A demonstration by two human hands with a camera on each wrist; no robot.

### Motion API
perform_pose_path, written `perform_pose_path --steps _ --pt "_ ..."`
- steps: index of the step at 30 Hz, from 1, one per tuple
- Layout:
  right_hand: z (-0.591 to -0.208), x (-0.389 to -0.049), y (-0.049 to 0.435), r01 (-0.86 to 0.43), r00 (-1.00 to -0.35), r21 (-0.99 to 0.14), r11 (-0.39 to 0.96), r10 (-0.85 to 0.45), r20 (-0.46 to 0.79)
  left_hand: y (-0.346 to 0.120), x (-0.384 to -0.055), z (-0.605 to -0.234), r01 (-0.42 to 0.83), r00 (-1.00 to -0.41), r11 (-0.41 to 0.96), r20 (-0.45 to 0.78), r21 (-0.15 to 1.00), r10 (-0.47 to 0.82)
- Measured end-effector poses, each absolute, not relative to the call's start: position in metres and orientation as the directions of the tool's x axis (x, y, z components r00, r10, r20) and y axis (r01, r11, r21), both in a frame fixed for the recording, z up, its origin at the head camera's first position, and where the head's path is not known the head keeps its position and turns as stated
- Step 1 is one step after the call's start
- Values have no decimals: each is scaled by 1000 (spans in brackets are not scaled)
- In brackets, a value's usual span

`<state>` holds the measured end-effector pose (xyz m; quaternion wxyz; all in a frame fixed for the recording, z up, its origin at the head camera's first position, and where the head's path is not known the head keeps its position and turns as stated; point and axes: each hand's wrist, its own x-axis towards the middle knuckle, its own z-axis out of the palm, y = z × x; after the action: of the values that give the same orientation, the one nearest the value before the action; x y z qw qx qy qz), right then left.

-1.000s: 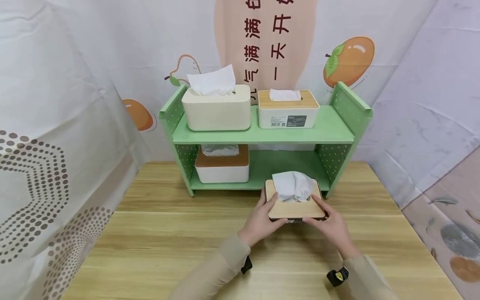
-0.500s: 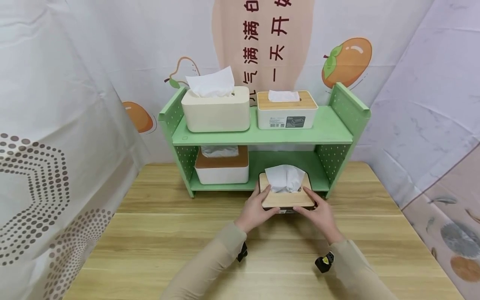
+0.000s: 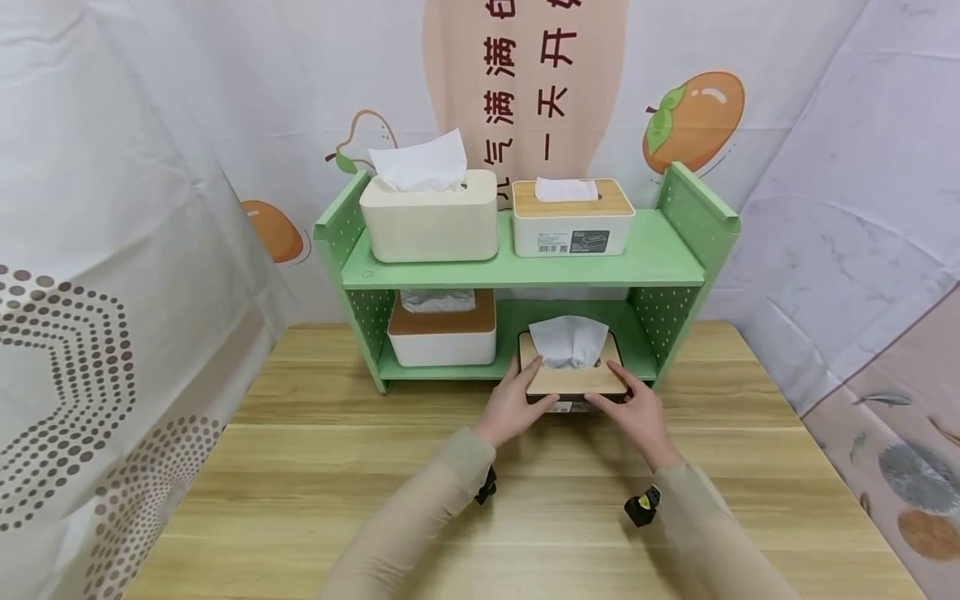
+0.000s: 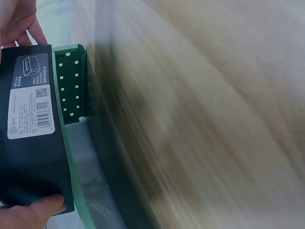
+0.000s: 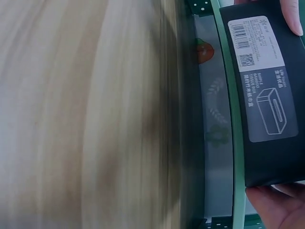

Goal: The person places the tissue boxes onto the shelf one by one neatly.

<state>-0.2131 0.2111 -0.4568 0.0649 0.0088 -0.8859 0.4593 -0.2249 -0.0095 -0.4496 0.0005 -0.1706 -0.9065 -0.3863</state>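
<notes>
Between my two hands is a black tissue box [image 3: 573,382] with a light wooden lid and a white tissue sticking out of its slot. My left hand [image 3: 514,403] grips its left end, thumb on the front face. My right hand [image 3: 636,412] holds the right end the same way. The box is at the front of the green rack's lower shelf [image 3: 517,317], right of a white tissue box [image 3: 442,343] with a brown lid. In both wrist views a label shows on the black box's front [image 4: 35,157], [image 5: 271,157], close to the green shelf edge [image 5: 236,143].
On the rack's upper shelf [image 3: 600,272] stand a cream tissue box [image 3: 431,225] at left and a white tissue box [image 3: 573,233] with a wooden lid at right. Perforated green side panels [image 3: 697,208] flank the shelves. A wood-grain table [image 3: 337,467] extends in front; patterned cloth hangs behind.
Both hands have carried the black tissue box forward, toward the lower shelf, and slightly left. The other tissue boxes have stayed where they were on the rack.
</notes>
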Motion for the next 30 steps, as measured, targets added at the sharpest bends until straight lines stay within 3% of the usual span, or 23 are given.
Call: perform_pose_path --steps 18,25,30 --pt "-458 -227 206 -160 -963 -788 595 83 258 -4 -238 -443 256 -957 674 83 693 278" --pt "-461 -213 210 -311 -880 -677 667 67 470 -11 -220 -440 370 -929 746 213 554 302" --pt "-464 -195 216 -453 -784 -522 723 -43 620 -17 -199 -441 497 -857 815 320 299 405"
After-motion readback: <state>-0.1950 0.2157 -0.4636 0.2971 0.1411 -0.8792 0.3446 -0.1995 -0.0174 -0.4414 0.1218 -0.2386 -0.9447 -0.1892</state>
